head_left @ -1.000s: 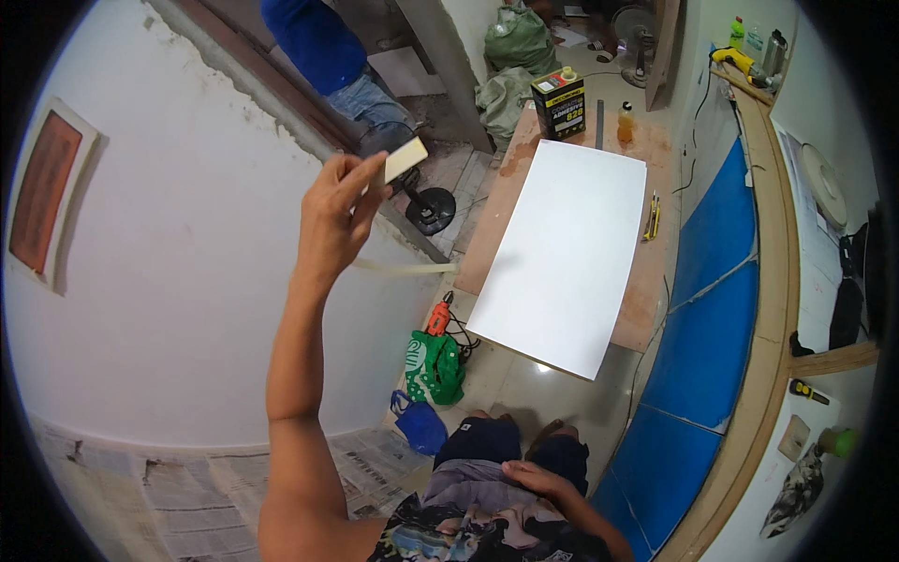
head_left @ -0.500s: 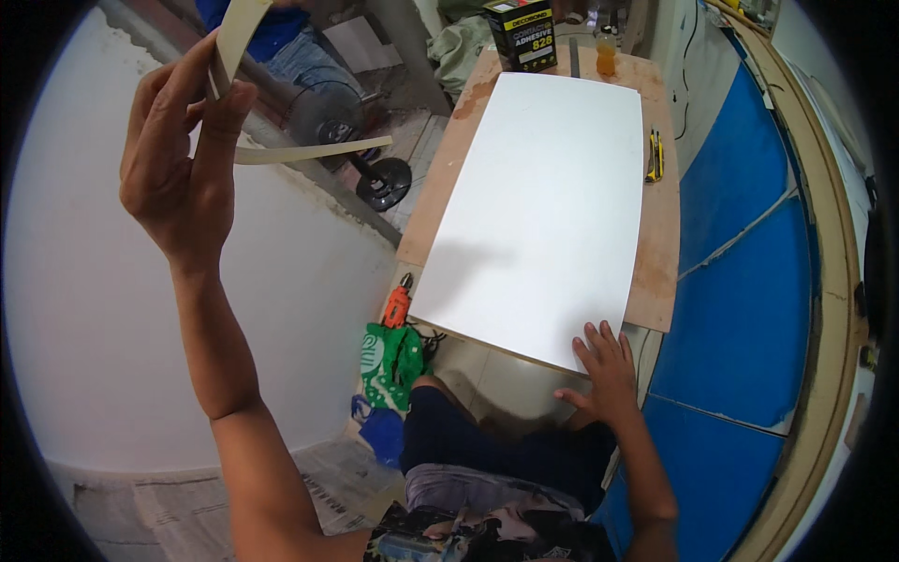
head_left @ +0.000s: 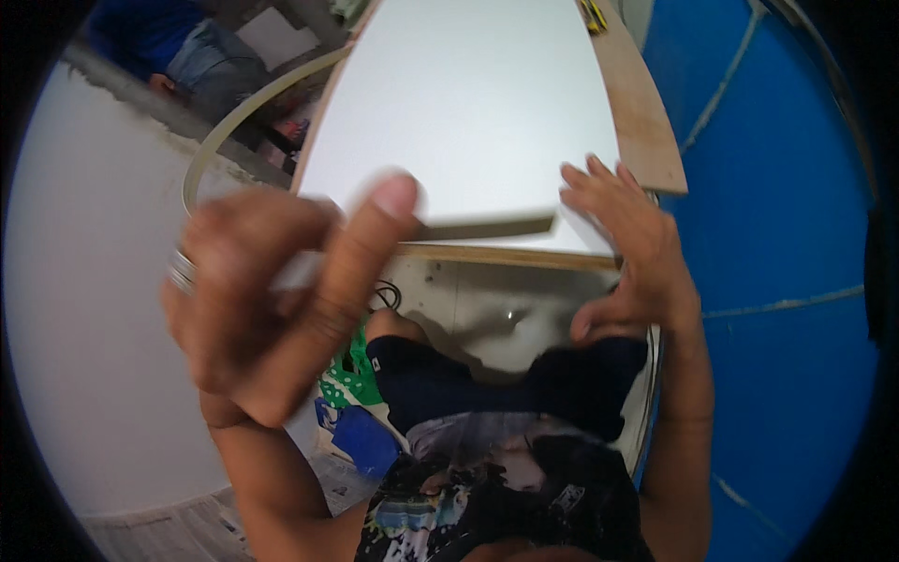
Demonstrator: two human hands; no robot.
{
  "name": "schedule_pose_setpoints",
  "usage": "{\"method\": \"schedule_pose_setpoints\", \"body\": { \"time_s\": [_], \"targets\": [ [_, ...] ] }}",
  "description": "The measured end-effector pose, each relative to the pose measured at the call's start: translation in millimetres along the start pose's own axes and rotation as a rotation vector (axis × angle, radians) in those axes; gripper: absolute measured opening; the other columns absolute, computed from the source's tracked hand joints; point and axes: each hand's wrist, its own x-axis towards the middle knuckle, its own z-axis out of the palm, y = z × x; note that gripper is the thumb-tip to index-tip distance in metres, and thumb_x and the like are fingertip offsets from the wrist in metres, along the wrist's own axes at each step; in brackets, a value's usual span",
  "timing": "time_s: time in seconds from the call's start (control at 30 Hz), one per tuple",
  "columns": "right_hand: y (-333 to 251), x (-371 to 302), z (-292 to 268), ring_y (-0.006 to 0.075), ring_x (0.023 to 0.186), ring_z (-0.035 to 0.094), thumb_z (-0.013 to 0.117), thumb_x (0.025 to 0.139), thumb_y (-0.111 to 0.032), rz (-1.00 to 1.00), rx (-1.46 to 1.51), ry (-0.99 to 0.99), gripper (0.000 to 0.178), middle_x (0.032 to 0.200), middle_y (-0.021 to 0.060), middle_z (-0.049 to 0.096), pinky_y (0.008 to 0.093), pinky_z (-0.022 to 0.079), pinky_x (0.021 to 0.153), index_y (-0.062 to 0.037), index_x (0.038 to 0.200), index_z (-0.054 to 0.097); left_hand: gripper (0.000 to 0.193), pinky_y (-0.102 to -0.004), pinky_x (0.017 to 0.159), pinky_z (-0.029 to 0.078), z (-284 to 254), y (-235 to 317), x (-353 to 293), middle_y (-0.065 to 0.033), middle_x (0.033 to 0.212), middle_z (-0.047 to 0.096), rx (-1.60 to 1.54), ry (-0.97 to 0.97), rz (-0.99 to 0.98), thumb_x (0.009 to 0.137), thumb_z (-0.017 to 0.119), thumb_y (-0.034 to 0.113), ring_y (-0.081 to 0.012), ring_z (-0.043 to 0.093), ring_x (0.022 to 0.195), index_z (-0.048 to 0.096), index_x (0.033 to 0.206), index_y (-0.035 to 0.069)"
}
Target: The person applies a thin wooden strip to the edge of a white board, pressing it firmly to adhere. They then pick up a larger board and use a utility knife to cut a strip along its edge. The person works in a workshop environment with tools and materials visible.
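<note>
1. In the head view, a pale strip (head_left: 228, 125) is held by the left hand (head_left: 257, 300); it is apparently pinched between the thumb and curled fingers, though the contact is partly hidden and blurred.
2. The free end of the strip is seen over the near part of the white board (head_left: 468, 112), just inside its near edge (head_left: 506, 255); whether the two touch cannot be told. The rest is bowed in a wide arc out to the left.
3. The right hand (head_left: 632, 234) is placed at the near right corner of the board, with fingers spread and thumb well apart; nothing is seen gripped by it, and firm contact with the surface cannot be confirmed.
4. The step in hand is judged to be the lining up of the strip with that edge. It would be done best if the end were squared to the corner first, with the strip's width kept parallel to the edge.
5. The pinch should be kept light and close to the end, so that the strip is steered without being creased.
6. The long loop should be kept slack, as the end could be twisted out of line by its spring.
7. The board is best steadied by the right hand, since it lies over the wooden tabletop (head_left: 646, 140) and could be nudged; the yellow cutter (head_left: 593, 16) is well apart from both hands.
</note>
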Motion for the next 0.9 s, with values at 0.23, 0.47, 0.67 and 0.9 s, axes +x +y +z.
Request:
{"method": "schedule_pose_setpoints", "body": {
  "time_s": [0.23, 0.47, 0.67, 0.9],
  "targets": [
    [39, -32, 14, 0.0392, 0.132, 0.05, 0.044, 0.051, -0.103, 0.085, 0.718, 0.256, 0.131, 0.128, 0.0199, 0.062, 0.0515, 0.034, 0.115, 0.0007, 0.13, 0.056, 0.047, -0.0228, 0.051, 0.045, 31, 50, -8, -0.0003, 0.077, 0.049, -0.25, -0.058, 0.235, 0.065, 0.074, 0.011, -0.0115, 0.051, 0.065, 0.074, 0.111, 0.005],
    [20, -60, 10, 0.0294, 0.116, 0.063, 0.09, 0.064, -0.043, -0.083, 0.34, 0.458, 0.077, 0.12, 0.0153, 0.067, 0.0413, 0.05, 0.098, -0.0034, 0.124, 0.062, 0.048, -0.0266, 0.049, 0.041, 91, 82, -24, -0.0023, 0.082, 0.054, -0.303, -0.133, 0.147, 0.073, 0.071, 0.01, -0.0143, 0.053, 0.065, 0.069, 0.121, 0.01],
    [14, -64, 24, 0.0287, 0.113, 0.066, 0.089, 0.067, -0.025, -0.143, 0.034, 0.49, 0.062, 0.118, 0.0118, 0.07, 0.0397, 0.056, 0.093, -0.0074, 0.121, 0.064, 0.049, -0.0275, 0.05, 0.042, 116, 92, -39, -0.0017, 0.086, 0.055, -0.306, -0.089, 0.073, 0.075, 0.076, 0.015, -0.0154, 0.055, 0.069, 0.067, 0.124, 0.014],
    [16, -61, 26, 0.0282, 0.101, 0.07, 0.084, 0.072, -0.018, -0.147, 0.059, 0.55, 0.042, 0.107, 0.0129, 0.071, 0.0361, 0.058, 0.083, -0.0048, 0.109, 0.068, 0.052, -0.0287, 0.051, 0.044, 127, 102, -41, -0.0018, 0.089, 0.057, -0.335, -0.031, 0.002, 0.074, 0.08, 0.018, -0.0158, 0.055, 0.071, 0.066, 0.125, 0.015]
  ]
}}
